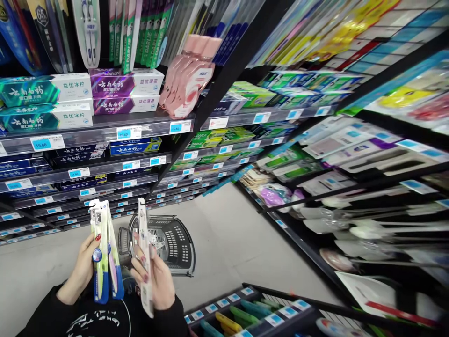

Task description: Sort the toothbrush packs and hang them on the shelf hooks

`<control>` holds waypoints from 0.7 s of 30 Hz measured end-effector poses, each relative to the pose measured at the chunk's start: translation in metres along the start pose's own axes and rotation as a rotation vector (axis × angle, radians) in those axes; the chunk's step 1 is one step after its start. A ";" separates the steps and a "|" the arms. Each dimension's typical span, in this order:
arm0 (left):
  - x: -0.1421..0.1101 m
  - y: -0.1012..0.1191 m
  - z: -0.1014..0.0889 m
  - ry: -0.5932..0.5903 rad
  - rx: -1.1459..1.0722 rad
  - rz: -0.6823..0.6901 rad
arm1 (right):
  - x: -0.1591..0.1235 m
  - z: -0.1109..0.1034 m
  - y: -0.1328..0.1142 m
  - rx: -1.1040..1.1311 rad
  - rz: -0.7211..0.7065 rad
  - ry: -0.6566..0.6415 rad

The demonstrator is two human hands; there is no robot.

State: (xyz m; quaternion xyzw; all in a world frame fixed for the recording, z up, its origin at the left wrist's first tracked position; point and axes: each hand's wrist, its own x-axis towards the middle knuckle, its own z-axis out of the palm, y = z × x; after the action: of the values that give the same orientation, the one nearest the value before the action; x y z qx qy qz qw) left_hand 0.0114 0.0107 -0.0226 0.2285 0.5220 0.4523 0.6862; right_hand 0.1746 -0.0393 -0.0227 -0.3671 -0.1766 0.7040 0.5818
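Progress: toothbrush packs (101,289) already off the rack and in hand, apparently for comparison; none visibly laid in the shopping basket (179,243); how much remains, impossible to tell.
Left hand (82,264) grip: pinching at least two blue-ended packs, at 8 o'clock.
Right hand (162,283) grip: pinching one slim white pack (143,238), edge-on, between 7 and 8.
Basket: on the floor (224,234), beyond the right hand; contents unclear.
Shelf (150,125), 10 o'clock: stacked toothpaste boxes (126,86), beside pink bottles (187,84).

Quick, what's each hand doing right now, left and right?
Left hand: closed, holding toothbrush packs.
Right hand: closed, holding a slim pack, edge-on.
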 end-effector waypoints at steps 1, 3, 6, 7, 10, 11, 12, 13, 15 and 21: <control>0.000 0.001 -0.001 -0.002 -0.022 -0.018 | 0.001 -0.003 -0.004 0.064 0.047 -0.072; -0.001 0.002 -0.002 0.001 -0.043 -0.040 | 0.003 -0.008 -0.008 0.184 0.110 -0.174; -0.001 0.001 -0.003 0.030 -0.061 -0.058 | 0.004 -0.011 -0.007 0.265 0.132 -0.210; -0.002 0.000 -0.003 0.035 -0.069 -0.062 | 0.005 -0.010 -0.006 0.242 0.121 -0.197; -0.003 0.001 -0.002 0.030 -0.079 -0.080 | 0.005 -0.002 -0.004 -0.086 -0.024 -0.009; -0.003 0.001 -0.002 0.023 -0.077 -0.087 | 0.004 0.002 -0.005 -0.232 -0.105 0.096; -0.003 0.002 -0.002 0.019 -0.074 -0.092 | 0.003 0.005 -0.005 -0.373 -0.191 0.208; -0.003 0.002 -0.002 0.020 -0.071 -0.090 | 0.003 0.008 -0.006 -0.504 -0.274 0.318; -0.003 0.003 -0.003 0.033 -0.065 -0.066 | 0.001 0.012 -0.008 -0.725 -0.378 0.478; 0.001 0.000 -0.004 -0.007 0.082 0.097 | 0.002 0.018 -0.005 -0.781 -0.247 0.219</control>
State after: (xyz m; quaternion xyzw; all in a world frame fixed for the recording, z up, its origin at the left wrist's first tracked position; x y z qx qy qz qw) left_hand 0.0080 0.0107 -0.0244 0.2829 0.5262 0.4624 0.6552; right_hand 0.1653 -0.0330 -0.0080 -0.6086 -0.4099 0.4659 0.4945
